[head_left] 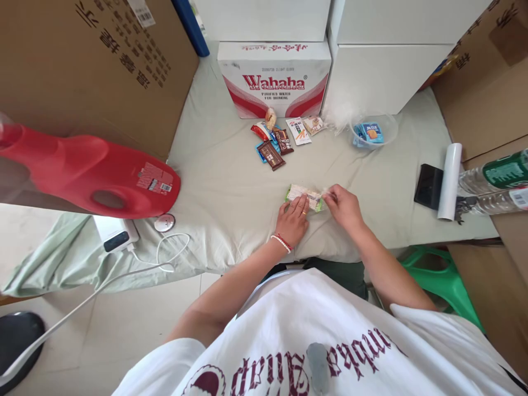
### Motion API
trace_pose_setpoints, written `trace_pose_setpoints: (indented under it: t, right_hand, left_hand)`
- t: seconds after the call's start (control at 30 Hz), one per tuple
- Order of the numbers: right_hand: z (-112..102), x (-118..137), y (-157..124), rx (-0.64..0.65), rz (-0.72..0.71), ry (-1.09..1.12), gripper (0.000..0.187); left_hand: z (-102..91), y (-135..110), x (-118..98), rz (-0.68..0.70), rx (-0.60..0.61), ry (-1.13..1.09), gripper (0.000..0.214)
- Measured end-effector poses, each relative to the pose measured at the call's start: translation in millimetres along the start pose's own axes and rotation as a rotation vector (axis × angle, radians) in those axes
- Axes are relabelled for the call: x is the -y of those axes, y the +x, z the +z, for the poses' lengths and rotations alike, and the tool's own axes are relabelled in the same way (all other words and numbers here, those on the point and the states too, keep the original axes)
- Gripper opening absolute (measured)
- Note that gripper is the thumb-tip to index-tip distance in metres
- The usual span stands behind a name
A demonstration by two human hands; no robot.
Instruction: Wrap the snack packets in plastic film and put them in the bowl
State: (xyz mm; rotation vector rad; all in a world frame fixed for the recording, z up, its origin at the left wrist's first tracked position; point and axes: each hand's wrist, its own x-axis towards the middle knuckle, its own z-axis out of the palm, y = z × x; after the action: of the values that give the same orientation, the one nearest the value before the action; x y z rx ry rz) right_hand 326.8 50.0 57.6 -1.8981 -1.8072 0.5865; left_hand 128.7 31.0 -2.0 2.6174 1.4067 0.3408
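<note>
A small clear bag of snack packets point(304, 195) lies on the pale green cloth point(231, 187) in front of me. My left hand point(292, 219) rests flat on its near left side, fingers stretched over it. At the bag's right end, my right hand point(344, 204) pinches the plastic with closed fingers. Farther back lies a loose cluster of snack packets point(277, 144), including brown chocolate bars and a white packet.
A Wahaha water box point(274, 78) and white boxes stand at the back. A clear bag with blue packets point(371, 133) sits right of the cluster. A red jug point(91, 173), power bank point(115, 235) and cable lie left; phone point(429, 186), white roll point(449, 180) and bottles point(495, 187) right.
</note>
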Motion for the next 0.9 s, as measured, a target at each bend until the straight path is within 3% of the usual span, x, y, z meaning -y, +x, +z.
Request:
trace_pose_setpoints:
  t: [0.17,0.27,0.43,0.5,0.6,0.73,0.9]
  right_hand:
    - [17,55,42,0.229,-0.043,-0.346,0.019]
    - [35,70,46,0.331,-0.09,-0.437,0.027]
    - [39,58,16,0.347,-0.34,-0.451,0.034]
    - [37,47,5,0.308,-0.432,-0.479,0.042]
    - [33,36,1,0.274,-0.458,-0.519,0.052]
    - [33,35,20,0.263,-0.432,-0.547,0.054]
    - [33,40,41,0.358,-0.409,-0.551,0.046]
  left_hand:
    - [-4.6,6,1,0.036,0.036,-0.023,0.06]
    - [-9.1,5,8,0.027,0.017,-0.103,0.055]
    - [-20.4,-21,42,0.072,-0.056,-0.376,0.063]
    - [-25.1,-41,58,0.016,-0.132,-0.438,0.056]
    - [-30.9,-70,75,-0.114,-0.176,-0.495,0.04]
    - [-34.9,-92,74,-0.212,-0.181,-0.53,0.029]
    - [-38.6,-91,56,-0.244,-0.22,-0.571,0.027]
